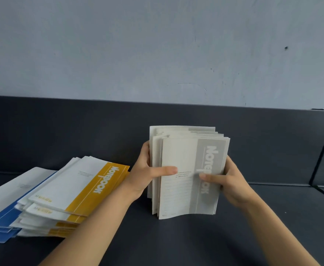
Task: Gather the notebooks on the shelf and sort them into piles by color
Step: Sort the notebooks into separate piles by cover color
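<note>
a stack of grey notebooks (pixel 178 150) stands upright on its lower edge on the dark shelf (pixel 176 244), right of centre. the front cover is pale grey-white with a darker grey band down its right side bearing "notebook" in white, faint ruled lines below, and its bottom edge bows forward. the covers behind fan out unevenly at the top. the left hand (pixel 147 175) holds the stack's left edge, thumb across the front cover; the right hand (pixel 228 181) holds the right edge, so each grip is closed on the stack. to the left a pile of yellow notebooks (pixel 76 189) lies flat, overlapping a pile of blue notebooks (pixel 2 223) at the far left.
</note>
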